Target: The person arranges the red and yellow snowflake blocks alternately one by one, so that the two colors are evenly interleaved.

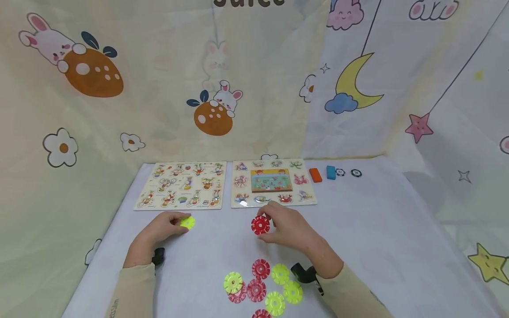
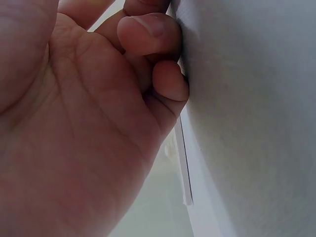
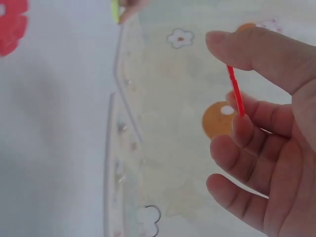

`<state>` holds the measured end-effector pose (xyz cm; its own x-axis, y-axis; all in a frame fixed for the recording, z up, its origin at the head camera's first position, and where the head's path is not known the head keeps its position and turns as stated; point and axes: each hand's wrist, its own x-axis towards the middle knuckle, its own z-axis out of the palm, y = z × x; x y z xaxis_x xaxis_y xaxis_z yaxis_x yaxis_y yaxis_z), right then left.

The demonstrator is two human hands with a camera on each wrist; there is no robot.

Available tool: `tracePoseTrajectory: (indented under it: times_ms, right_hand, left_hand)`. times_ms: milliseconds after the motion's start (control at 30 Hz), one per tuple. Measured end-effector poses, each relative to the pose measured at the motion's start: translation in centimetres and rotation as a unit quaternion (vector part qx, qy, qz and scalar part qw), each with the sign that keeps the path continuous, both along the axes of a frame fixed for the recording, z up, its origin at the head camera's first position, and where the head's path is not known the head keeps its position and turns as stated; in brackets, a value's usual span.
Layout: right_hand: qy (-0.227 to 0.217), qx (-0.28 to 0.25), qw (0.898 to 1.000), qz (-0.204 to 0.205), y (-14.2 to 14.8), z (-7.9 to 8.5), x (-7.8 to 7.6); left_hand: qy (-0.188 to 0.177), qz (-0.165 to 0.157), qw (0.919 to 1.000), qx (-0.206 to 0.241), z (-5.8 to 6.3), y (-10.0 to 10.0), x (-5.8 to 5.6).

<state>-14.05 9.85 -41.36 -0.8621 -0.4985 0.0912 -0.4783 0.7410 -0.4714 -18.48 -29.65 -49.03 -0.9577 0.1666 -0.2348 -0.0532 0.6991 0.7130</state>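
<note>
My left hand (image 1: 161, 229) is low over the left part of the table, its thumb and fingers pinching a yellow-green notched plastic disc (image 1: 188, 222). In the left wrist view the fingers (image 2: 148, 34) curl against the white cloth and the disc is hidden. Near the middle, my right hand (image 1: 292, 229) holds a red notched disc (image 1: 260, 225) by its rim between thumb and fingers. The right wrist view shows that red disc (image 3: 235, 91) edge-on, raised off the table. Toward the near edge lie loose red discs (image 1: 256, 290) and yellow-green discs (image 1: 293, 292); one yellow-green disc (image 1: 233, 282) overlaps a red one.
Two picture puzzle boards stand side by side at the back, the left board (image 1: 159, 205) and the right board (image 1: 274, 205). Right of them are an orange block (image 1: 315, 175), a blue block (image 1: 331, 172) and two small round chips (image 1: 356, 173). Printed cloth walls (image 1: 262, 110) enclose the table.
</note>
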Motion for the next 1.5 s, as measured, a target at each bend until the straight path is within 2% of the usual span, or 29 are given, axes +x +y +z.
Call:
tracePoseTrajectory:
  times_ms: [333,600,733,900,1033,1167,1333,1500]
  right_hand:
    - [0.040,-0.035,0.999,-0.005,-3.5,2.8,-0.7]
    - [0.041,-0.051,0.998,-0.001,-7.2,3.8,-1.3]
    - [0.031,-0.044,0.999,-0.005,-9.6,3.7,-1.9]
    - [0.012,-0.036,0.999,-0.017,-12.5,2.3,-3.2]
    - [-0.014,-0.027,0.999,-0.036,-14.6,0.3,-4.1]
    - [-0.044,-0.006,0.998,-0.046,-16.6,-2.1,-5.0]
    - [-0.050,0.042,0.997,-0.046,-18.2,-4.5,-5.8]
    - [-0.050,0.082,0.994,-0.051,-18.8,-6.1,-6.1]
  left_hand:
    - [-0.012,0.011,0.9998,0.008,0.1,-0.2,0.2]
    - [-0.015,0.018,0.9997,0.002,0.0,-0.4,0.1]
    - [-0.010,0.020,0.9997,-0.009,0.1,-0.2,-0.1]
    - [-0.011,0.019,0.9998,0.000,0.2,0.1,-0.3]
    - [-0.011,0.013,0.9998,0.006,0.1,0.2,-0.4]
    - [-0.020,0.030,0.9993,0.008,0.0,0.3,-0.4]
    - [-0.023,0.038,0.9990,0.008,0.0,0.2,-0.3]
    - [-0.026,0.039,0.9988,0.013,-0.1,0.0,-0.3]
